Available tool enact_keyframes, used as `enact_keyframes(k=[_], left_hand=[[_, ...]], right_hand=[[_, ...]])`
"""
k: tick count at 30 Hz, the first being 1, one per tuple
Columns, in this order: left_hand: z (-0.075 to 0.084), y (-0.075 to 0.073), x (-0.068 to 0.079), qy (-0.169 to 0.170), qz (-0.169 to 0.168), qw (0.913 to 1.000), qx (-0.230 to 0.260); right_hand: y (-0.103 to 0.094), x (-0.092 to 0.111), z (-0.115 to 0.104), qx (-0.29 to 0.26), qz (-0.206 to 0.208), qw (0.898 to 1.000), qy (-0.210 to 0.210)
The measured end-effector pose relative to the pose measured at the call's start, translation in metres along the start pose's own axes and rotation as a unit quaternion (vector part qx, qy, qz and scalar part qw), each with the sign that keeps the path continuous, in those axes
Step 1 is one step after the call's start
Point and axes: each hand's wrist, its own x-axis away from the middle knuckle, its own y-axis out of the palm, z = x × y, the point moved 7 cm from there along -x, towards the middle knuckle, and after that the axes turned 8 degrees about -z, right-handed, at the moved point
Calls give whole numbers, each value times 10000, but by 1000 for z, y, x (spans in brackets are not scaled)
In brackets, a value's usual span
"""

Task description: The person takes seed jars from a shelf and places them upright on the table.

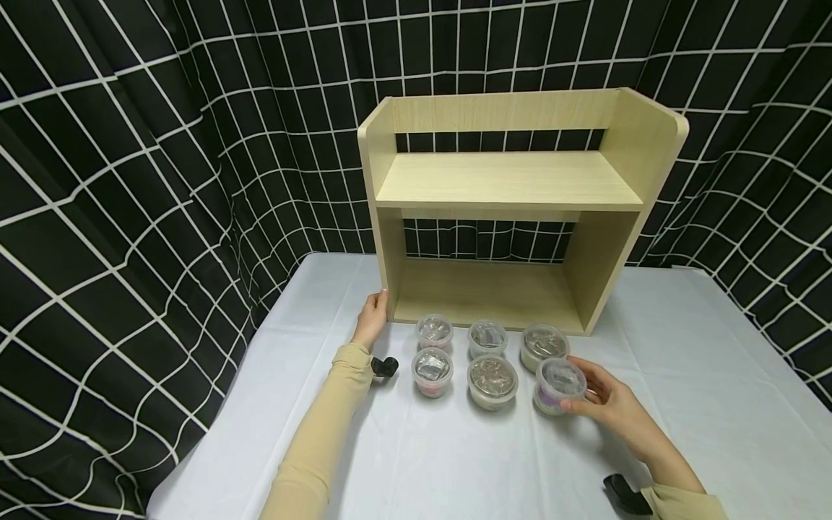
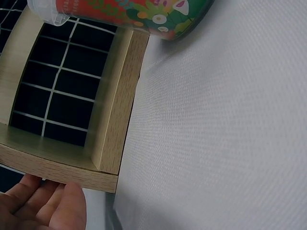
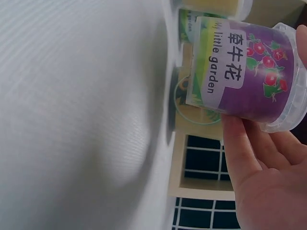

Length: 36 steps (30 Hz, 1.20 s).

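Note:
My right hand (image 1: 607,401) grips a small clear plastic tub (image 1: 560,384), thumb on one side and fingers on the other. Its purple label (image 3: 254,67) shows red flowers and the words "My little garden" in the right wrist view. At the lower left front edge of the wooden shelf (image 1: 500,180), my left hand (image 1: 372,318) touches the side panel (image 2: 57,172) with its fingers extended. Another lidded tub (image 1: 544,345) stands just behind the held one. Beside them are a wide tub (image 1: 492,380) and a smaller tub (image 1: 432,371).
Two more small tubs, one at the left (image 1: 435,331) and one in the middle (image 1: 487,338), stand close to the shelf's front. A white cloth (image 1: 455,462) covers the table. Black curtains (image 1: 312,87) with a white grid hang behind and at both sides.

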Motion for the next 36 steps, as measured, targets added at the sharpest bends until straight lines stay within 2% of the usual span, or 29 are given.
enact_keyframes(k=[7, 16, 17, 20, 27, 36], left_hand=[[0, 0, 0, 6, 39, 10000, -68], [-3, 0, -2, -4, 52, 10000, -39], [-1, -1, -1, 94, 123, 9998, -97], [-1, -2, 0, 98, 144, 9998, -60], [-3, 0, -2, -52, 38, 10000, 18], [-3, 0, -1, -59, -62, 10000, 47]], right_hand=[[1, 1, 4, -84, 20, 9998, -178], [3, 0, 6, -280, 15, 9994, -198], [3, 0, 6, -281, 10, 9994, -187], [3, 0, 7, -253, 3, 9996, -123], [4, 0, 6, -232, -17, 9995, -201], [4, -2, 11, -80, -73, 9999, 111]])
